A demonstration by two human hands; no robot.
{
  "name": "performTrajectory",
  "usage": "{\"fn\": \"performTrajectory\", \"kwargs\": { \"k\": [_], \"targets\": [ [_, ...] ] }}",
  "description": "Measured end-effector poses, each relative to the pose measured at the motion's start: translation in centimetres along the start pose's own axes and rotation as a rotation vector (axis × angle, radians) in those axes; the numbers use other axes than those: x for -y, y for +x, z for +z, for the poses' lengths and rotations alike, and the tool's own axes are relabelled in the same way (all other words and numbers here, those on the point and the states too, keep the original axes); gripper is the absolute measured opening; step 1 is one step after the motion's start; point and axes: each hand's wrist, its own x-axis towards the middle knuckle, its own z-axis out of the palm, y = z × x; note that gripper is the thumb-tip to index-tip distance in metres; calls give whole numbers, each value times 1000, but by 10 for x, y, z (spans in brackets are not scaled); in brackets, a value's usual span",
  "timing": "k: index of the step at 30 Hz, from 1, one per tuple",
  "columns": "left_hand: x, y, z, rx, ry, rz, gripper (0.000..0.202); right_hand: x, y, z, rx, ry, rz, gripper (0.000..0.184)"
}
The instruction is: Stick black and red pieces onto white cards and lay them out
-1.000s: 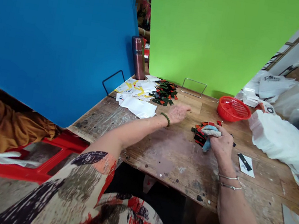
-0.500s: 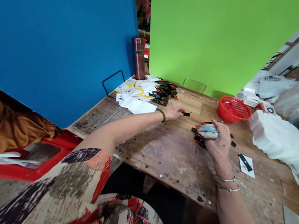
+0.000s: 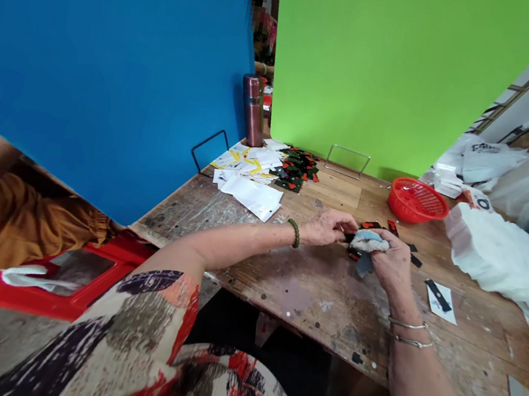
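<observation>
Tabletop (image 3: 292, 277): worn wood, stained
Left side: white papers (image 3: 252, 194), black-and-red pieces (image 3: 297, 170)
Right side: red basket (image 3: 425, 211), white card (image 3: 441, 313)

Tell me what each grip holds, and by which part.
The right grip holds a bunched blue-grey cloth by its right side. The left grip apparently pinches a dark strip by its left end, partly hidden.

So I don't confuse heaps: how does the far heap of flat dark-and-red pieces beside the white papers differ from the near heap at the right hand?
The far heap shows more pieces, spread wider, than the near heap. The near heap is partly hidden by the right hand and its blue-grey cloth; the far heap has no hand over it. Both mix dark and red pieces on the wooden table.
</observation>
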Motion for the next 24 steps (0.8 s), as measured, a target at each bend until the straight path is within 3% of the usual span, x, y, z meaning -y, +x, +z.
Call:
{"fn": "performTrajectory", "kwargs": {
  "k": [3, 5, 8, 10, 14, 24],
  "targets": [
    [10, 11, -38, -141, 460, -104, 32, -6, 6, -14, -207, -92, 55, 35],
    [23, 18, -72, -217, 736, -290, 34, -14, 10, -26, -330, -182, 86, 37],
    [45, 24, -114, -273, 959, -548, 34, -24, 15, -40, -369, -350, 113, 43],
    [55, 26, -129, -211, 1005, -595, 32, -26, 16, -44, -350, -443, 91, 48],
    [61, 27, -133, -100, 1021, -558, 28, -21, 13, -38, -341, -449, 17, 50],
    [57, 18, -137, -71, 1025, -524, 35, -12, 7, -16, -192, -311, -3, 40]
  ]
}}
